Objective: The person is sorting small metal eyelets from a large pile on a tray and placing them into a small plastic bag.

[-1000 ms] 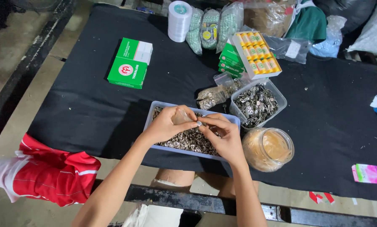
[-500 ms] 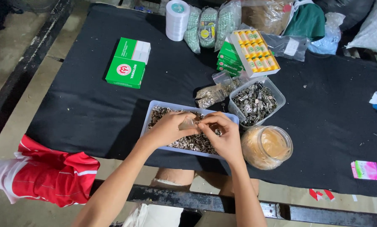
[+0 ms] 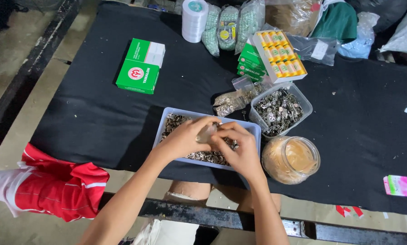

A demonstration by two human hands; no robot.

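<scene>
My left hand [image 3: 183, 138] and my right hand [image 3: 240, 147] meet over a shallow blue-grey tray [image 3: 254, 131] filled with small metal parts [image 3: 171, 122]. The fingertips of both hands pinch one small pale piece [image 3: 206, 134] between them, just above the heap. What the piece is exactly is too small to tell. The hands hide the middle of the tray.
A clear tub of metal clips [image 3: 278, 109] and a round jar [image 3: 290, 159] with tan contents stand right of the tray. A green box [image 3: 140, 66], a tape roll [image 3: 194, 20], bags and a yellow-packed box [image 3: 280, 54] lie farther back on the black table [image 3: 76, 118]. Red cloth [image 3: 53, 186] hangs at left.
Both hands have drawn closer together over the tray and now close around the small piece; the view has shifted slightly.
</scene>
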